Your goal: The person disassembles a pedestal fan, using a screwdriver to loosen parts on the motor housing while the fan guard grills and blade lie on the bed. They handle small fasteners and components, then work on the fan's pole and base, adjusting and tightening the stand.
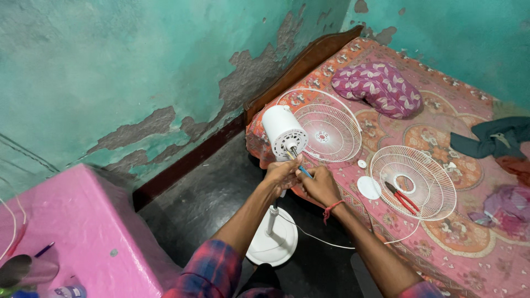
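There is a single view, from a camera worn on the person's head. It looks steeply down and forward, along both forearms, which enter from the bottom edge and meet near the middle of the frame. The hands, left hand [281,175] and right hand [319,186], sit close below the lens. The wide angle takes in the dark floor [210,204] directly beneath, the bed [441,243] running off to the right and far corner, the peeling green wall [110,72] to the left and ahead, and a pink-covered bench [83,221] at the lower left corner.
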Action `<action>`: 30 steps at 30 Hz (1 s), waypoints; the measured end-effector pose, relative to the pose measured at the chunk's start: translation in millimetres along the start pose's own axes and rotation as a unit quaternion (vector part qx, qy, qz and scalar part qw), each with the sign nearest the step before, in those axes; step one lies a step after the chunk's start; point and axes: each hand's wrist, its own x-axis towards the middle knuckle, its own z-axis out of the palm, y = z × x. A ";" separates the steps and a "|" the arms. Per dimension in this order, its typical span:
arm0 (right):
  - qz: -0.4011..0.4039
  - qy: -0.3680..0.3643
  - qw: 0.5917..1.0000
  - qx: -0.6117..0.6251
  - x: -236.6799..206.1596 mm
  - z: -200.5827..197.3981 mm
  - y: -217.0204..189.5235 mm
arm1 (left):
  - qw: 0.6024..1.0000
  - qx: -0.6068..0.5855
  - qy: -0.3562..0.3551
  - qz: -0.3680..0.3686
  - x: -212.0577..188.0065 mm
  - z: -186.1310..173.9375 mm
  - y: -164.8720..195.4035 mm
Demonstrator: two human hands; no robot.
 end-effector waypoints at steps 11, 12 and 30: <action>-0.013 -0.044 0.999 -0.011 13.7 14.3 5.4 | 0.997 -0.038 -0.061 -0.026 -15.6 -16.1 9.1; -0.012 -0.031 0.999 -0.024 11.8 12.4 1.1 | 0.997 -0.053 -0.056 -0.023 -13.7 -16.0 8.4; -0.043 -0.025 0.997 -0.058 2.3 9.8 -17.9 | 0.993 -0.027 -0.100 -0.054 -27.1 -6.9 25.3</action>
